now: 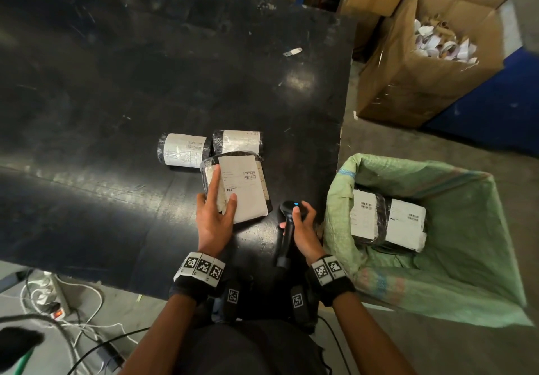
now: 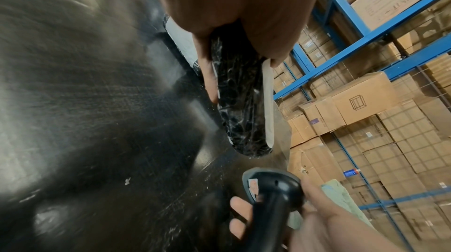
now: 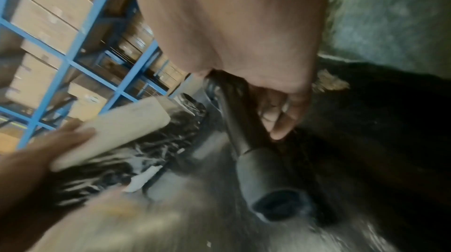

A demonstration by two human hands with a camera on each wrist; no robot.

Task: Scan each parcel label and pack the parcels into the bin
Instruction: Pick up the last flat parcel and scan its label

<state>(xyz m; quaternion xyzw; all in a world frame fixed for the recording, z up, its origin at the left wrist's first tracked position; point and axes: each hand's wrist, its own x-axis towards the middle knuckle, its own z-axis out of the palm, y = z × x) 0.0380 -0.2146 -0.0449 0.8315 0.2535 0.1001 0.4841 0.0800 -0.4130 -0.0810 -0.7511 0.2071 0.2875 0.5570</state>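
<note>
Left hand (image 1: 214, 221) grips the near-left corner of a flat black-wrapped parcel (image 1: 245, 188) lying label-up on the black counter (image 1: 116, 112); the fingers (image 1: 214, 182) lie on top, extended and slightly spread, thumb on the white label. The left wrist view shows one finger low along the parcel's side. Right hand (image 1: 303, 229) holds a black handheld scanner (image 1: 287, 229), fingers curled round the handle, thumb on the head beside a lit blue dot. Scanner sits just right of the parcel, apart from it. Two rolled parcels (image 1: 183, 150) (image 1: 237, 142) lie side by side on the counter just beyond the flat one. Green-lined bin (image 1: 437, 287) stands to the right of the counter; two labelled parcels (image 1: 364, 214) (image 1: 405, 224) lie inside. A cardboard box (image 1: 414, 83) of paper scraps stands beyond the bin.
</note>
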